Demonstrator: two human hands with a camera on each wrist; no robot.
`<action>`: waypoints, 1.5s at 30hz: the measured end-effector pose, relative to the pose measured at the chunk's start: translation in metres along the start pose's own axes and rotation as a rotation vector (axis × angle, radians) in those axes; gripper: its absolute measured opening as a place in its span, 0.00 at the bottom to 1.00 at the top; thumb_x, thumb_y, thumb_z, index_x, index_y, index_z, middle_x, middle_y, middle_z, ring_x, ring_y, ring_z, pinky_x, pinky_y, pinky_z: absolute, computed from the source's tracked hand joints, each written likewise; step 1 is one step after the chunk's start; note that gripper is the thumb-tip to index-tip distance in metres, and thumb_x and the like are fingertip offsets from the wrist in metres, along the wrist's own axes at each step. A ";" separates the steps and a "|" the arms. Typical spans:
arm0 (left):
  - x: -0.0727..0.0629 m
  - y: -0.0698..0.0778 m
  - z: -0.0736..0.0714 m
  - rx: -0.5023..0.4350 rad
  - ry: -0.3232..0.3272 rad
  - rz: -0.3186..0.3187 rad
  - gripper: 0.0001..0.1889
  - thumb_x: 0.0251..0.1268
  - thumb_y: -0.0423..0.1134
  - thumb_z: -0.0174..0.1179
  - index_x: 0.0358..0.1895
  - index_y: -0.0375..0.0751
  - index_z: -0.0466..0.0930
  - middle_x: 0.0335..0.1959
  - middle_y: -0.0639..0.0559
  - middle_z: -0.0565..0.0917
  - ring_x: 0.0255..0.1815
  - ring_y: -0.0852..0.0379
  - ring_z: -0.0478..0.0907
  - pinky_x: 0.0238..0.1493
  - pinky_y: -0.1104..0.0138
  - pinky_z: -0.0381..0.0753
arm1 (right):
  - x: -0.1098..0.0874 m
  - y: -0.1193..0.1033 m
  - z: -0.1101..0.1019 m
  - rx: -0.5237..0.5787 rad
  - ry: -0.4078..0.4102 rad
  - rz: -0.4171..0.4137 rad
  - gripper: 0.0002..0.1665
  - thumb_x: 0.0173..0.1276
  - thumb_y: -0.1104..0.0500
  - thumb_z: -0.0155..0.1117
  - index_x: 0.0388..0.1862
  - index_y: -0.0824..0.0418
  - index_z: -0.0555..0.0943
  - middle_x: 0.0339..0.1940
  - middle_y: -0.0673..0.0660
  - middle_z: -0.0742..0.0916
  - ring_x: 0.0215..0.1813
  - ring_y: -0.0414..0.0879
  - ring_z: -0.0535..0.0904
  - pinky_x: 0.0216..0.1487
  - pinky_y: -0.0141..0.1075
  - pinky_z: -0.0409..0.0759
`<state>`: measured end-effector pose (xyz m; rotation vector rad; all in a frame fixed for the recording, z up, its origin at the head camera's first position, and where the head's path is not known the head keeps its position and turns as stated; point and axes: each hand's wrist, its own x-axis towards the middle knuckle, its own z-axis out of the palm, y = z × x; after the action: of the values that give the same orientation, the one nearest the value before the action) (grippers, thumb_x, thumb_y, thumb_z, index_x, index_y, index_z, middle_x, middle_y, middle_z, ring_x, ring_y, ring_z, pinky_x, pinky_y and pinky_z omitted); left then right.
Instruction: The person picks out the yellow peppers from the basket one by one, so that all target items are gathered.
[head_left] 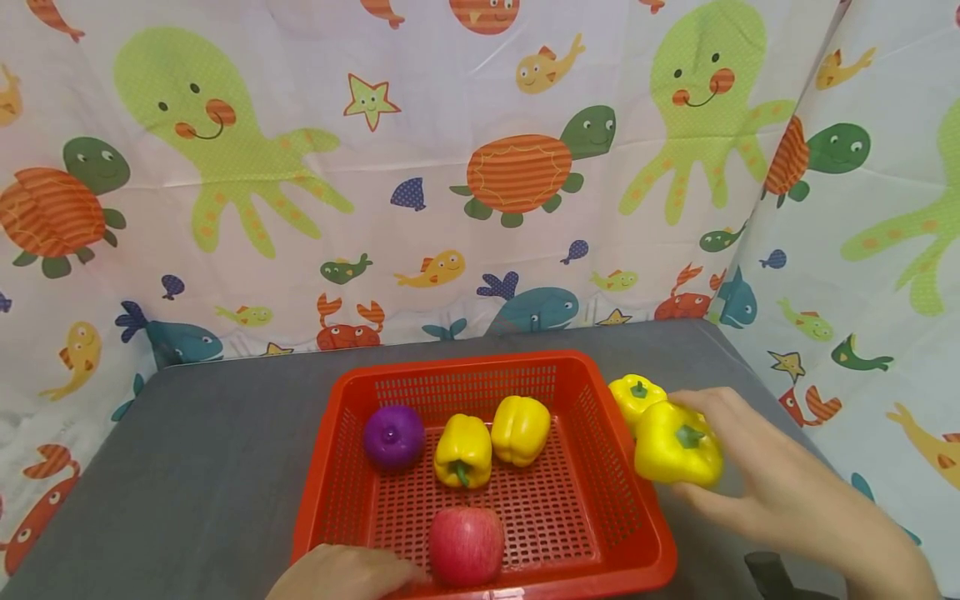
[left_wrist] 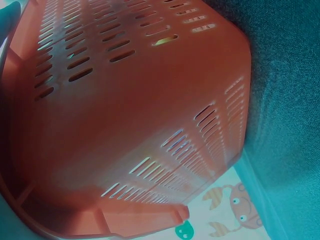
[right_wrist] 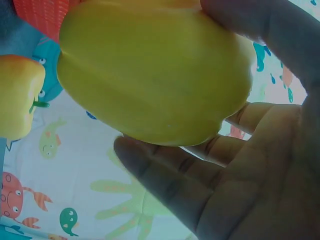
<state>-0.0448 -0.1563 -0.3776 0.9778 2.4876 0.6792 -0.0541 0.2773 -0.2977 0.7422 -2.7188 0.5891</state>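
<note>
My right hand [head_left: 738, 467] grips a yellow bell pepper [head_left: 678, 446] between thumb and fingers, just outside the basket's right side. In the right wrist view the same pepper [right_wrist: 155, 75] fills the upper middle. Behind it in the head view, a second yellow bell pepper [head_left: 634, 392] stands on the table against the basket. My left hand [head_left: 345, 573] holds the near left rim of the red plastic basket [head_left: 558, 575]; its fingertips are partly hidden. Inside the basket lie a purple onion-like ball [head_left: 393, 437], two yellow bell peppers [head_left: 462, 454] and a red apple [head_left: 467, 546].
The basket stands on a grey cloth-covered table [head_left: 195, 467]. A curtain [head_left: 420, 108] printed with sea animals rises behind and on both sides. A dark object [head_left: 772, 575] lies at the near right, under the right forearm.
</note>
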 end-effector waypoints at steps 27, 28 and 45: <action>0.001 -0.002 0.000 -0.002 -0.021 0.009 0.24 0.62 0.68 0.58 0.52 0.60 0.85 0.42 0.73 0.83 0.39 0.72 0.81 0.41 0.67 0.83 | 0.000 0.028 0.005 -0.094 -0.120 0.163 0.45 0.45 0.60 0.84 0.61 0.53 0.71 0.45 0.48 0.77 0.42 0.44 0.69 0.34 0.35 0.73; 0.001 -0.002 0.000 0.000 -0.022 0.010 0.24 0.62 0.68 0.58 0.53 0.60 0.85 0.42 0.73 0.83 0.39 0.72 0.81 0.41 0.67 0.83 | 0.001 0.028 0.006 -0.090 -0.126 0.166 0.45 0.45 0.60 0.84 0.61 0.53 0.71 0.46 0.48 0.77 0.43 0.44 0.70 0.34 0.35 0.73; 0.000 0.000 0.000 0.007 -0.007 0.003 0.24 0.59 0.68 0.60 0.52 0.61 0.85 0.42 0.74 0.83 0.37 0.73 0.81 0.40 0.68 0.83 | 0.009 0.042 0.022 0.010 -0.237 0.239 0.41 0.46 0.55 0.85 0.57 0.53 0.73 0.50 0.52 0.79 0.45 0.45 0.73 0.38 0.39 0.78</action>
<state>-0.0451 -0.1562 -0.3780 0.9847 2.4845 0.6665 -0.0870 0.2963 -0.3270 0.5212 -3.0535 0.5989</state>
